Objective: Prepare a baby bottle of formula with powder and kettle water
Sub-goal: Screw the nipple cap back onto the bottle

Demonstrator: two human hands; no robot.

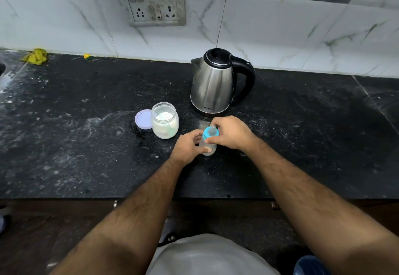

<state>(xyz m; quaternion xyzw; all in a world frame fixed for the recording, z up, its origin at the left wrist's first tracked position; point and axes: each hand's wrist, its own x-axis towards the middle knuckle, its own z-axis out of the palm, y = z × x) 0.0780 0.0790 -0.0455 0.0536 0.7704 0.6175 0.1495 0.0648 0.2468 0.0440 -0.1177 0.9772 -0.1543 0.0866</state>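
Observation:
A small clear baby bottle [209, 149] with a blue collar and a clear teat [212, 131] stands on the black counter [86, 145]. My left hand [190, 146] grips the bottle's body. My right hand [232, 133] curls round the blue collar at the top. To the left, an open clear jar of white powder [164, 120] stands with its lilac lid [143, 119] lying beside it. A steel kettle [212, 82] with a black lid and handle stands just behind the bottle.
A socket panel [152, 0] is set in the tiled wall. A yellow cloth [35, 56] and a small yellow object [86, 56] lie at the back left. White powder dusts the counter. Drawer fronts [86, 207] run below the counter's front edge.

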